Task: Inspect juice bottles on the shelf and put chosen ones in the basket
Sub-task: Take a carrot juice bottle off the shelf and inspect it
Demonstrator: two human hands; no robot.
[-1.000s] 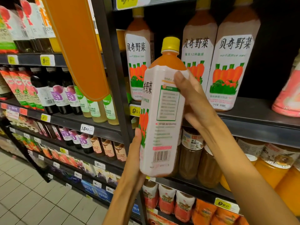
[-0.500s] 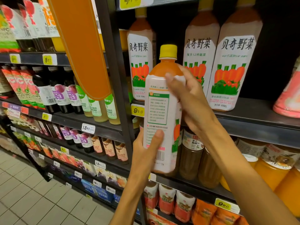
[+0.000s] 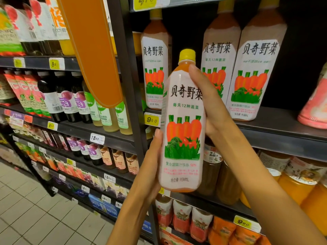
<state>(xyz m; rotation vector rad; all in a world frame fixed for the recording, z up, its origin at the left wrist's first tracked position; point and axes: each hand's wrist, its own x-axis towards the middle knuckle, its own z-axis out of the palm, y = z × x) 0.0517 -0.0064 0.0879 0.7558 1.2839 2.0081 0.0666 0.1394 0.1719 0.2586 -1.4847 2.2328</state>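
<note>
Head view: carrot juice bottle (image 3: 183, 131) between both hands.

Yellow-capped bottle (image 3: 182, 138), orange carrot print

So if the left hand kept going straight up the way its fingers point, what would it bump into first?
Probably the yellow price tag on the shelf edge, just above the left hand that holds the carrot juice bottle. Depth is unclear, so the hand might pass in front of it.
</note>
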